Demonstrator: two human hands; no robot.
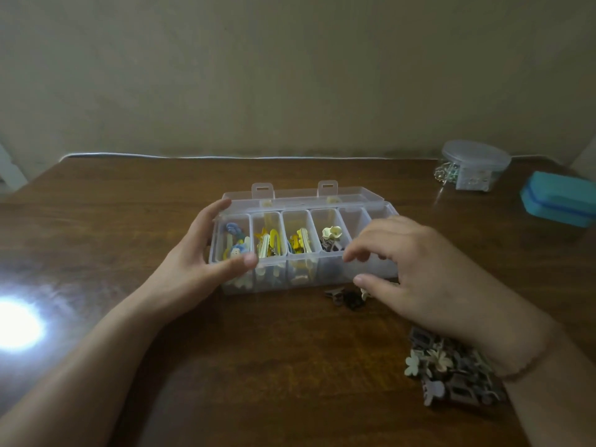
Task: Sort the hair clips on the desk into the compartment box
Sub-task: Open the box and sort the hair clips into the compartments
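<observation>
**Right hand nearest the loose clips at the box front**

While steadied by the left hand, whose thumb presses the front wall and whose straight, spread fingers reach round the left end, sits open on the table as the landmark: the compartment box, lid laid back behind it. Hovering over the box's right end and front wall: the right hand, fingers loosely curled, thumb and forefinger apart, nothing visibly pinched between them. Lying just in front of the box, directly below that thumb: a small cluster of loose clips, dark brown with one pale piece, within a short downward reach of the right hand and well apart from the left. Farther in front of the box and off to its right, under the right wrist: the main pile of hair clips, brown frames and cream flowers heaped together. Already filled, counting from the box's left end: four compartments, blue and yellow pieces first, brown and cream in the fourth. Apparently empty: the fifth compartment, though mostly covered by the right hand, so hard to confirm. Long axis of any single loose clip: not readable, too small and blurred. Behind the box to its right: a round clear tub and a teal case, the latter cut by the picture edge.
</observation>
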